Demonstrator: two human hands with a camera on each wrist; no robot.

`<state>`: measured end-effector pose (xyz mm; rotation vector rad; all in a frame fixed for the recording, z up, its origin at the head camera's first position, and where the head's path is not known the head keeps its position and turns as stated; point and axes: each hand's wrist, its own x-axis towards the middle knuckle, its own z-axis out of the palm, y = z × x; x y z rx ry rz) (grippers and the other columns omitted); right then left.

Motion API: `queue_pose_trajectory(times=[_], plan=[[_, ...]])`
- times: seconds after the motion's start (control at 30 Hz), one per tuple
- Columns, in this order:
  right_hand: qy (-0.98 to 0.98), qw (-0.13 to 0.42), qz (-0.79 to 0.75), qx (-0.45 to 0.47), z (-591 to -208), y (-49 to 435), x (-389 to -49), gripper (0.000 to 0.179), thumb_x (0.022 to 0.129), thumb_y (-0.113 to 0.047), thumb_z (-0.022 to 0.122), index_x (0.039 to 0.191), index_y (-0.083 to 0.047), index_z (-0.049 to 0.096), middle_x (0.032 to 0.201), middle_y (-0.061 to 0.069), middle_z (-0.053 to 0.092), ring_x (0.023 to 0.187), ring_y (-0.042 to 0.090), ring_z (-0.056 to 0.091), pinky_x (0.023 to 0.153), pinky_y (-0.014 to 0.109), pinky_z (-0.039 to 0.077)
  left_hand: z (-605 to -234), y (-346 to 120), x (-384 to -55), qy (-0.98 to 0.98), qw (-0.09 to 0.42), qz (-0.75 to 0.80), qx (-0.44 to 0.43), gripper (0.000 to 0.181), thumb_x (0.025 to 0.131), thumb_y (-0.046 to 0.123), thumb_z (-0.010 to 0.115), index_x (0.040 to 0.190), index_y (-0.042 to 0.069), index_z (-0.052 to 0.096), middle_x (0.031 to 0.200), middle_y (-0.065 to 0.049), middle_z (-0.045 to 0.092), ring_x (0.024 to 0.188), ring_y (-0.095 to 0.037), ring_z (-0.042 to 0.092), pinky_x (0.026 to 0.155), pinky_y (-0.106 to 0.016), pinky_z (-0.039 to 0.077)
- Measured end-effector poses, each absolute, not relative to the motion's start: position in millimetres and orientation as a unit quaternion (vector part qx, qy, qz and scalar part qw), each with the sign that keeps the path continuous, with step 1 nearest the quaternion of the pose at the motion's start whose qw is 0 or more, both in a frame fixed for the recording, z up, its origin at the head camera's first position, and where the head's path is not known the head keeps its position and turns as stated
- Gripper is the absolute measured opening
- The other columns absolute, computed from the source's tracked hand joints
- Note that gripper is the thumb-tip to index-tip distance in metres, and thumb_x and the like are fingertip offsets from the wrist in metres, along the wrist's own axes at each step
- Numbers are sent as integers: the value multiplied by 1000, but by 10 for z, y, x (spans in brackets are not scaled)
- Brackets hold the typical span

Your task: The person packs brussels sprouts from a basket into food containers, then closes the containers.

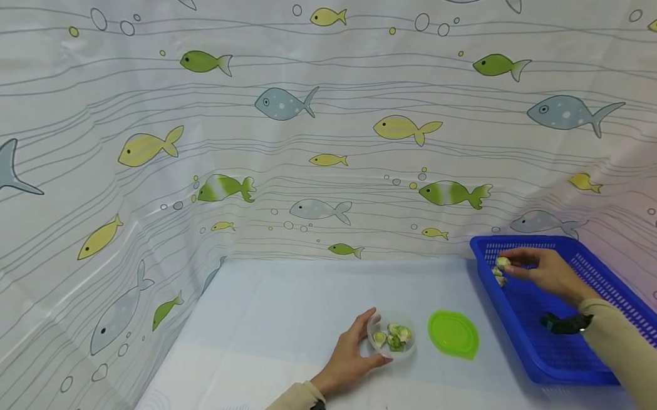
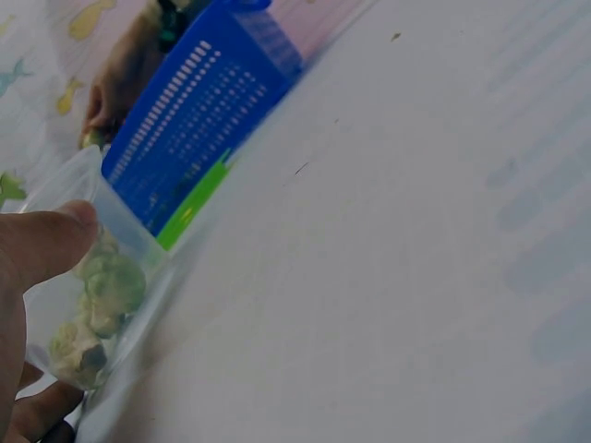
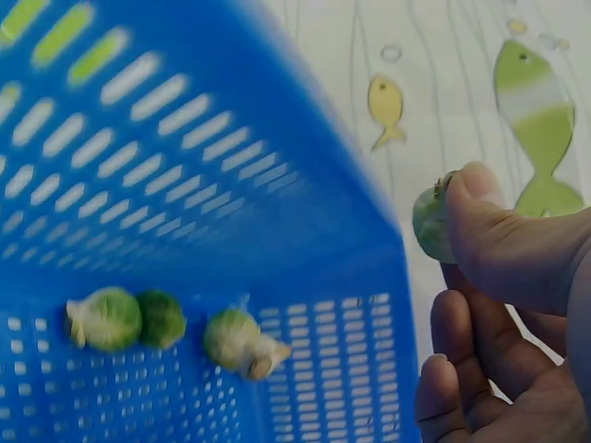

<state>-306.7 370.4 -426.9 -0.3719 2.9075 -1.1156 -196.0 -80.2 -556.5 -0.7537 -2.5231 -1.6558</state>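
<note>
We see white tabletop point(image 1: 276, 327) to the left of the clear tub point(image 1: 385, 320), and a strip of it between the green lid point(image 1: 453, 333) and the blue basket point(image 1: 510, 323). The basket's far rim comes close to the fish-printed sheet point(image 1: 360, 63), and its raised left wall stands between lid and interior. Our left hand point(image 1: 347, 360) curls round the tub, which holds several sprouts point(image 1: 396, 342); our right hand point(image 1: 552, 275) pinches one Brussels sprout point(image 3: 432, 221) between thumb and fingers near the basket's far-left corner. The right sleeve point(image 1: 630, 355) and dark wristband point(image 1: 566, 323) hide part of the basket. From the left wrist, the tub's contents blur through its wall and our hand is cut off. A few loose sprouts point(image 3: 106, 318) lie in the basket; we cannot count them surely.
</note>
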Motion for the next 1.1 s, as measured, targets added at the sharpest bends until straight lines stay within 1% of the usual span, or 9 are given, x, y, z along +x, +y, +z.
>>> queue_pose_trajectory(times=[0.1,0.23,0.3,0.4,0.47,0.6,0.7,0.83,1.1], plan=[[923,-12,-361,-132,-4233,3621,-3041,49,103,-33,71,142,-4,65,137,25,67,116,22,64,90,35,56,-5569,-806,-1966,-811,17,-531,-244,97,87,19,87,165,6,30,162,-18,50,146,-31,54,123,-40,43],[912,-20,-382,-149,-4212,3488,-2999,45,103,-28,72,140,-3,66,136,24,68,108,5,63,83,24,58,-5582,-809,-1976,-812,21,-530,-244,96,88,20,86,165,6,31,162,-17,51,146,-30,55,123,-40,43],[906,-18,-394,-157,-4208,3418,-2970,45,103,-26,73,140,-2,66,134,25,68,103,2,63,80,24,59,-5587,-808,-1980,-811,18,-532,-242,96,88,21,87,165,7,31,162,-17,51,146,-29,55,123,-39,43],[899,-22,-404,-170,-4205,3304,-2930,43,102,-23,73,139,-1,67,129,24,70,99,4,66,76,28,61,-5587,-805,-1978,-809,18,-535,-242,97,87,21,87,165,7,31,162,-17,51,146,-29,55,123,-39,43],[896,-27,-404,-181,-4210,3235,-2917,41,102,-21,74,137,-1,68,126,23,71,97,6,67,74,27,59,-5579,-804,-1971,-809,17,-536,-241,97,87,21,87,165,7,31,162,-16,51,146,-29,55,123,-38,43],[889,-33,-408,-207,-4216,3092,-2904,38,100,-15,75,135,-2,70,123,19,72,98,5,65,74,24,57,-5561,-800,-1963,-810,20,-533,-243,98,86,19,87,165,6,31,161,-16,52,146,-29,55,123,-38,43],[883,-24,-413,-220,-4223,2990,-2883,36,99,-14,76,133,-3,72,123,17,72,100,3,62,75,23,56,-5561,-798,-1966,-808,26,-533,-248,97,86,18,87,164,5,31,160,-17,52,145,-29,55,122,-38,44],[882,-15,-411,-228,-4245,2851,-2839,34,98,-16,78,130,-6,74,122,13,73,102,1,59,76,23,55,-5564,-799,-1967,-807,29,-533,-251,97,86,18,87,164,5,31,160,-18,53,145,-30,56,122,-38,44],[875,-3,-415,-247,-4317,2541,-2710,29,97,-20,79,126,-14,76,123,6,75,107,10,58,80,25,52,-5576,-816,-1969,-808,29,-533,-251,97,87,19,87,164,5,31,160,-19,52,145,-30,56,121,-39,45]])
